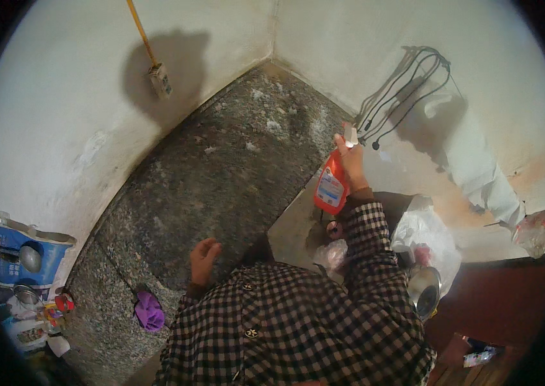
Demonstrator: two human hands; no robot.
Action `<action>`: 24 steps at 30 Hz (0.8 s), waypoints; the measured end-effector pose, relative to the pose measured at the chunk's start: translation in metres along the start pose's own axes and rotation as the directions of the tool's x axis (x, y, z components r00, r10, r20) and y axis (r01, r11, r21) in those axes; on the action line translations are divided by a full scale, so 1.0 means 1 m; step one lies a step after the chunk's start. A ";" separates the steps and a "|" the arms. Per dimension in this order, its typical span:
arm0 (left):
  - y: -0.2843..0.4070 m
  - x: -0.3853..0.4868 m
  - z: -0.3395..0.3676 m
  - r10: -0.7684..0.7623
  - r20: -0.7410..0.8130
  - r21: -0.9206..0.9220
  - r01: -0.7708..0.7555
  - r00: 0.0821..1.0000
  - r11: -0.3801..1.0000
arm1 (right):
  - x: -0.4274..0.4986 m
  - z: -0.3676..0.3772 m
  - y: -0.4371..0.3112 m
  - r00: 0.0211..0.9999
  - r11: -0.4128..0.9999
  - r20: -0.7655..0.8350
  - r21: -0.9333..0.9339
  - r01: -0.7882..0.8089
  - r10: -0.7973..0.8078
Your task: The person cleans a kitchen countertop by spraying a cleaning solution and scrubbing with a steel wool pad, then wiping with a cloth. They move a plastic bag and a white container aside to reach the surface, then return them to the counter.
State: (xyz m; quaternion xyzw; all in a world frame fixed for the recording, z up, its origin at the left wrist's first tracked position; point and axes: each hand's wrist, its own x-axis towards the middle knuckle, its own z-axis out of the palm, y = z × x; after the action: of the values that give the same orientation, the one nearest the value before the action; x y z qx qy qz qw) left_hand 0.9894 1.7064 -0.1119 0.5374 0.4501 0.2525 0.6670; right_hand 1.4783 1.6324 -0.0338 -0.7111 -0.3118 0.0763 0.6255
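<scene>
My right hand [351, 161] grips a red spray bottle [331, 189] near its neck, below the white and red trigger head. The bottle bears a label with writing and is held at the right edge of the speckled stone countertop [195, 193]. My left hand [204, 259] is over the counter close to my body, its fingers loosely curled, with nothing seen in it. A crumpled purple cloth [149, 311] lies on the counter to the lower left of that hand. Whitish marks show on the counter's far part.
Black cables [417, 91] hang on the right wall; a socket box [160, 81] hangs by the left wall. A blue container [21, 255] with utensils and small packets stand at the left. Plastic bags [427, 236] and a metal lid [424, 289] are beside my right arm.
</scene>
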 end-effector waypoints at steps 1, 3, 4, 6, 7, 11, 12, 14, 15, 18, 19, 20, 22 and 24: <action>0.001 0.000 -0.004 -0.029 -0.016 0.020 0.030 0.999 0.999 | 0.003 0.003 -0.001 0.999 0.998 0.001 -0.041 -0.053 0.053; 0.001 0.000 -0.011 -0.075 -0.039 0.009 0.075 0.996 0.997 | 0.010 0.007 -0.001 0.979 0.969 -0.015 -0.142 -0.202 0.202; 0.000 -0.001 -0.015 -0.039 -0.038 -0.016 0.038 0.999 0.999 | 0.013 0.011 -0.001 0.996 0.991 0.006 -0.103 -0.084 0.085; -0.005 -0.002 -0.020 -0.086 -0.078 -0.071 0.081 0.993 0.994 | 0.020 0.020 0.000 0.998 0.997 -0.022 -0.054 0.049 -0.051; -0.007 -0.002 -0.021 -0.067 -0.081 -0.085 0.060 0.994 0.995 | 0.025 0.024 0.001 0.999 0.995 -0.036 -0.095 0.020 -0.023; -0.015 -0.004 -0.026 -0.033 -0.100 -0.083 0.025 0.994 0.996 | 0.049 0.043 0.008 0.999 0.993 -0.006 -0.117 0.034 -0.035; -0.016 -0.005 -0.027 -0.080 -0.121 -0.056 0.074 0.989 0.996 | 0.057 0.047 0.010 1.000 0.993 0.000 -0.115 0.010 -0.010; -0.017 -0.009 -0.026 -0.037 -0.129 -0.105 0.023 0.991 0.994 | 0.073 0.056 0.015 1.000 0.976 0.022 -0.215 0.019 -0.015; -0.017 -0.010 -0.025 -0.097 -0.153 -0.142 0.075 0.983 0.987 | 0.080 0.060 0.017 0.999 0.960 0.020 -0.279 -0.019 0.025; -0.019 -0.014 -0.018 -0.088 -0.272 -0.144 0.050 0.958 0.988 | 0.105 0.076 0.021 0.999 0.989 0.034 -0.149 0.004 0.001; -0.020 -0.014 -0.015 -0.097 -0.275 -0.147 0.058 0.957 0.987 | 0.113 0.081 0.022 0.998 0.987 0.015 -0.144 0.069 -0.067; -0.022 -0.012 -0.011 -0.079 -0.276 -0.165 0.034 0.958 0.986 | 0.121 0.088 0.022 0.991 0.982 -0.006 -0.137 0.133 -0.135; -0.024 -0.009 -0.004 -0.068 -0.288 -0.157 0.023 0.955 0.987 | 0.137 0.098 0.022 0.983 0.977 -0.011 -0.115 0.179 -0.181; -0.026 -0.007 0.004 -0.104 -0.304 -0.138 0.064 0.947 0.988 | 0.149 0.104 0.021 0.989 0.986 0.022 -0.082 0.147 -0.146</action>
State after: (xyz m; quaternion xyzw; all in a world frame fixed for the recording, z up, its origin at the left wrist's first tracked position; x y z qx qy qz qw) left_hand 0.9861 1.6909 -0.1340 0.4278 0.5550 0.3330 0.6309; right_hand 1.5521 1.7995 -0.0333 -0.7111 -0.3712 0.0227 0.5967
